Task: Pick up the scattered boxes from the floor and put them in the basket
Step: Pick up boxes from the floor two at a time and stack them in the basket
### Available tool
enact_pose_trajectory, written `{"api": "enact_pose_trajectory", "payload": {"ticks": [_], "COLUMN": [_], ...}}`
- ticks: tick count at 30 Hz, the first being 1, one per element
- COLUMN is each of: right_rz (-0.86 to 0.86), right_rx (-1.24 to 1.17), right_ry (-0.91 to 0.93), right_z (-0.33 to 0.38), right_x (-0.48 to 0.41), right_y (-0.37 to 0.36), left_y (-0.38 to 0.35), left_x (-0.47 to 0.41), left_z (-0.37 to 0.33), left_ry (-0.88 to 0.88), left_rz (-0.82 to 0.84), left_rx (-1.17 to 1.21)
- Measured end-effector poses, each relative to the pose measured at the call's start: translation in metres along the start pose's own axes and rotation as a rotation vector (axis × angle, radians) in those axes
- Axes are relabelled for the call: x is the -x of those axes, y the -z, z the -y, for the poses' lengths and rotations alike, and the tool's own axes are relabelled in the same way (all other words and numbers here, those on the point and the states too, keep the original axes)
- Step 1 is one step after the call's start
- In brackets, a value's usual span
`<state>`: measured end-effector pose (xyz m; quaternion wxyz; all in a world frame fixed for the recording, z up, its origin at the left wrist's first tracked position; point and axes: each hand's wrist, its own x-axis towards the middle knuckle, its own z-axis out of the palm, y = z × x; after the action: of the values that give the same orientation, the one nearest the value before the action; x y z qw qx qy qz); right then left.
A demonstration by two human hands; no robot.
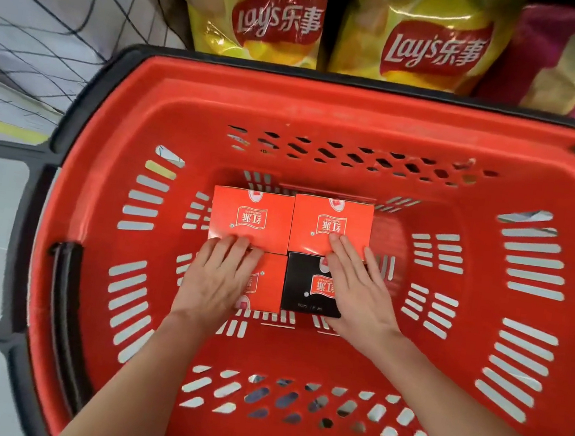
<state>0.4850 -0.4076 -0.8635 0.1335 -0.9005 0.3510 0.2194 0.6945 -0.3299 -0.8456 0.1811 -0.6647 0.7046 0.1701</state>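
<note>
While our left hand [217, 276] and right hand [360, 292] lie flat on them, gripping nothing, three red cardboard boxes [252, 215] and one black cardboard box [302, 279] sit in the middle of the red plastic basket [328, 112].

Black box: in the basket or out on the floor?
In the basket: the black box lies flat on the basket bottom, walls all around, right hand resting on it.
</note>
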Motion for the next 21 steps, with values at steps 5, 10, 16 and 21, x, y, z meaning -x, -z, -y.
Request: {"api": "enact_pose_trajectory", "payload": {"ticks": [5,10,16,21], "right_rz": [0.059,0.066,0.072,0.018], "right_rx": [-0.021,-0.242,-0.419,-0.424], "right_ry": [-0.006,0.062,-0.102,-0.134], "right_z": [-0.001,-0.009,-0.029,-0.048], "right_x": [0.004,0.029,0.079,0.143], "right_y": [0.014,0.063,0.163,0.263], "left_y": [0.013,0.065,0.166,0.269], "left_x": [0.003,0.022,0.060,0.109], "left_z": [0.002,0.002,0.017,0.015], "left_ry": [-0.033,-0.001,0.080,0.061], "left_rz": [0.039,0.155,0.150,0.167], "left_rx": [-0.012,0.096,0.246,0.179]}}
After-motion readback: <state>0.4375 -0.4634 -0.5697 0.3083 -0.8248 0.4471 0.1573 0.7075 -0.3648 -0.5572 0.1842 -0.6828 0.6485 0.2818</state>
